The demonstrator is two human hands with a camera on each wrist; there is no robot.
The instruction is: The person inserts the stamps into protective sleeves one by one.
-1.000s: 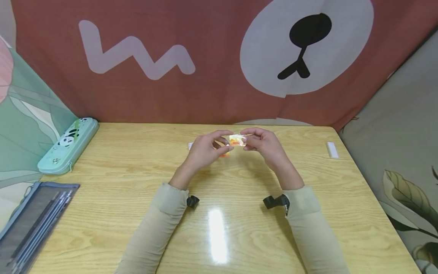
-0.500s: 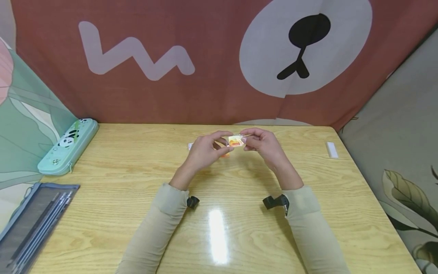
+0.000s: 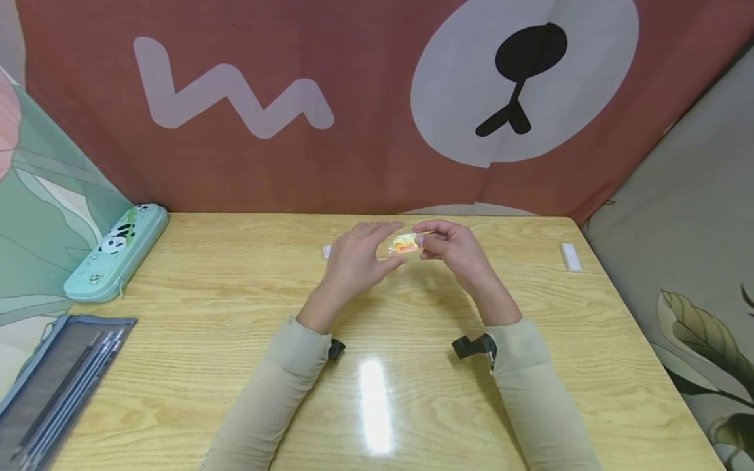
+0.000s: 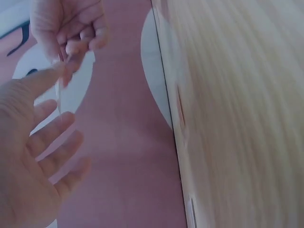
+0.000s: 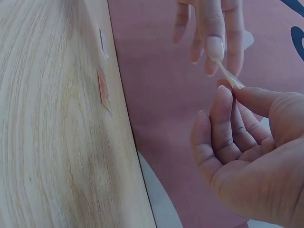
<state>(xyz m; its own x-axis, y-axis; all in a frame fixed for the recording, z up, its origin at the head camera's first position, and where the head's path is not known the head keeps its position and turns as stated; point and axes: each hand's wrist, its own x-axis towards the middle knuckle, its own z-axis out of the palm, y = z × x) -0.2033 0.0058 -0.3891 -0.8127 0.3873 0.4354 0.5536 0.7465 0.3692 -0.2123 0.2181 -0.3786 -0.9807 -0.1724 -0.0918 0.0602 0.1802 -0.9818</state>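
My right hand (image 3: 450,252) pinches a small flat packet (image 3: 404,244), clear and shiny with yellow and orange print, between thumb and fingers. In the right wrist view the packet (image 5: 230,78) appears almost edge-on, thin and pale, raised above the table. My left hand (image 3: 357,261) is at its other side, thumb and fingers spread apart. In the left wrist view the left hand's fingers (image 4: 50,133) are extended, the thumb overlapping the packet's edge. A small orange-red flat piece (image 5: 103,90) lies on the table below, hidden by the left hand in the head view.
A white flat piece (image 3: 326,251) lies partly behind the left hand. At the left are a mint panda pencil case (image 3: 118,252) and a mesh pouch (image 3: 65,386) of pencils. A white block (image 3: 571,257) lies far right. A printed curtain (image 3: 365,170) rises behind the wooden table (image 3: 235,281).
The left hand has let go of the packet's left side and spread its fingers. The packet now tilts slightly in the right hand, which has stayed in place.
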